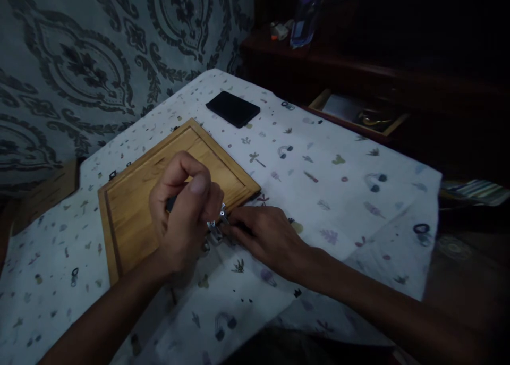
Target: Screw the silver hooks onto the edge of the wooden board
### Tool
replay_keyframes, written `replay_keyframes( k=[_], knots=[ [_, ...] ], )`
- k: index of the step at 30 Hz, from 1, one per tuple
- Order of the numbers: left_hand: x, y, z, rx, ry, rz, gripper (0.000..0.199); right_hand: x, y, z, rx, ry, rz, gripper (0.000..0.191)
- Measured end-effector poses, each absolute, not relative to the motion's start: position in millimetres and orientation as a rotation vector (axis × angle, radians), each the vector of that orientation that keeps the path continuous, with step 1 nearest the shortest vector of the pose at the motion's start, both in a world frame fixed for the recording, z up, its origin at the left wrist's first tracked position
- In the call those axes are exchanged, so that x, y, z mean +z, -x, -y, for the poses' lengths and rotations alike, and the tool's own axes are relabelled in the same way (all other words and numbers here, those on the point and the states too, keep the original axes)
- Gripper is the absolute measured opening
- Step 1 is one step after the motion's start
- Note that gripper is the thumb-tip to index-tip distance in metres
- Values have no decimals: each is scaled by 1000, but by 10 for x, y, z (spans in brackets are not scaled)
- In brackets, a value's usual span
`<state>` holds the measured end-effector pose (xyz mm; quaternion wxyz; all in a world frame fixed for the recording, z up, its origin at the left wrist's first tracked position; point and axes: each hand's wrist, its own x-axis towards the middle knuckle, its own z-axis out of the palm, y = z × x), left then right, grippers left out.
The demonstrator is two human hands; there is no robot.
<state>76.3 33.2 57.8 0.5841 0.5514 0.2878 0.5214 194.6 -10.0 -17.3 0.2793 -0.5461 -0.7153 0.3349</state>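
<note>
A wooden panel [135, 221] with a raised border, like a small cabinet door, lies flat on the table. My left hand [185, 211] is closed in a fist above its near right side. A bit of a dark handle [171, 203] shows inside the fist; the rest of that tool is hidden. At the panel's near edge sits a silver metal hinge [215, 232], partly covered by my hands. My right hand [266, 237] rests low on the cloth with its fingers pinched on the hinge's right side.
A white printed tablecloth [330, 195] covers the table. Beyond the panel lies a black phone [233, 109]. An open drawer [358, 112] of dark furniture stands past the far right edge. A patterned curtain [99, 51] hangs at the left, with a cardboard piece [48, 195] below it.
</note>
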Motion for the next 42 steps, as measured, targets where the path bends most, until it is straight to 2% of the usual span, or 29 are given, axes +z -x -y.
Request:
replay_keyframes(
  k=[9, 18, 24, 29, 35, 42],
  knots=[
    [647, -737, -550, 876, -1310, -566, 25, -181, -1944, 100, 895, 1492, 1926, 19],
    [634, -681, -546, 749, -1388, -573, 21, -145, -1944, 104, 919, 1527, 1925, 18],
    [637, -640, -417, 1018, -1373, -627, 24, -91, -1941, 113, 898, 1526, 1873, 10],
    [617, -657, -312, 1213, -1289, -636, 26, -110, -1961, 129, 889, 1494, 1918, 12],
    [694, -698, -339, 1187, -1331, -633, 28, -146, -1963, 131, 885, 1470, 1933, 14],
    [793, -714, -328, 1301, -1237, -894, 36, -179, -1957, 121, 898, 1479, 1972, 14]
  ],
)
